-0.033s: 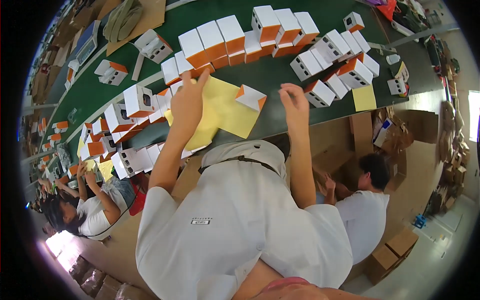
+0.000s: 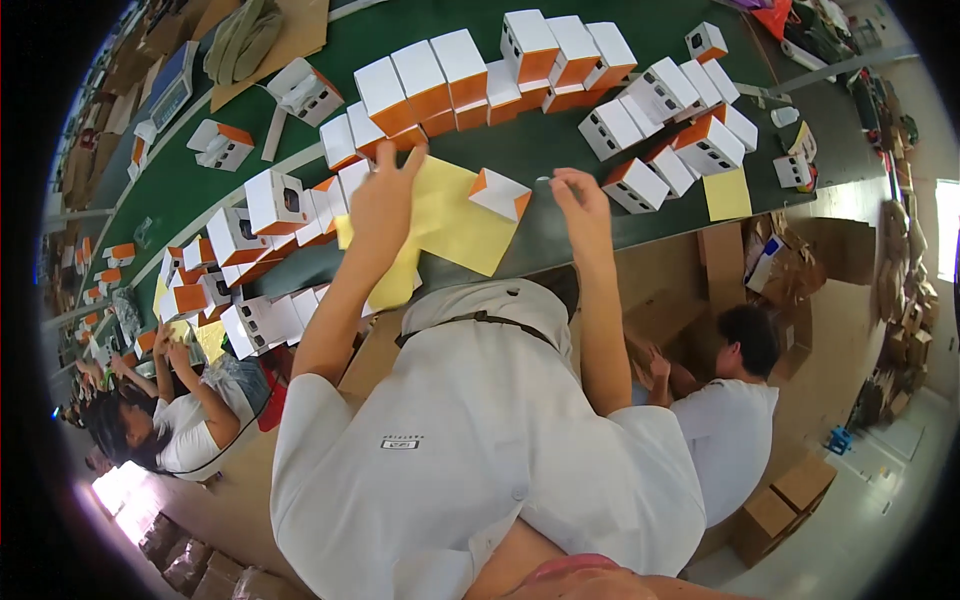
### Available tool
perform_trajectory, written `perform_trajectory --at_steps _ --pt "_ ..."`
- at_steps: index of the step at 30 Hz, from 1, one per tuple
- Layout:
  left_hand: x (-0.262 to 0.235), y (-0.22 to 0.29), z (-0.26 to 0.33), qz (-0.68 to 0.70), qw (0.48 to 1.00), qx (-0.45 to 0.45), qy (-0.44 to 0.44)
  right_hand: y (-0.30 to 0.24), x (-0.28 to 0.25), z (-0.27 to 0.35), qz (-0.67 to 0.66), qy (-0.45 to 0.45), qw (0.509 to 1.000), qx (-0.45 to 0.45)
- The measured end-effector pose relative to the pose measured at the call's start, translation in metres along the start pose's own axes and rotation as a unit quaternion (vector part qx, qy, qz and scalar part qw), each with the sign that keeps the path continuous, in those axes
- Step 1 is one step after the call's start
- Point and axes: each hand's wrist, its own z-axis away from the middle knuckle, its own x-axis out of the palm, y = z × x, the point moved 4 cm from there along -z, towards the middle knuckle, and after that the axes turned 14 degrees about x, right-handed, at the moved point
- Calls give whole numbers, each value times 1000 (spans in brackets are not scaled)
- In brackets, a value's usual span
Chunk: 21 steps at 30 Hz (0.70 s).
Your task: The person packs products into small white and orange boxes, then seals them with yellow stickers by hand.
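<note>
Yellow paper sheets (image 2: 455, 225) lie on the green table (image 2: 560, 235). My left hand (image 2: 385, 200) rests spread flat on them. A small white-and-orange cardboard box (image 2: 499, 193) sits on the sheets, between my hands. My right hand (image 2: 580, 200) pinches something tiny just beside it.

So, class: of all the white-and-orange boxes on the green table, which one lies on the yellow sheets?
The small box between the left hand and right hand; it alone rests on the yellow sheets, while the others sit on the green table.
</note>
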Motion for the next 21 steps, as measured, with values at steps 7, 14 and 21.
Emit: perform_trajectory --at_steps 7,14,21 --pt "74 46 -41 219 953 175 -115 87 24 -38 56 -82 988 122" --pt "135 43 -62 407 887 216 -24 87 42 -38 128 -116 982 77" --pt "130 44 -63 429 882 193 -25 90 58 -42 230 -134 963 40"
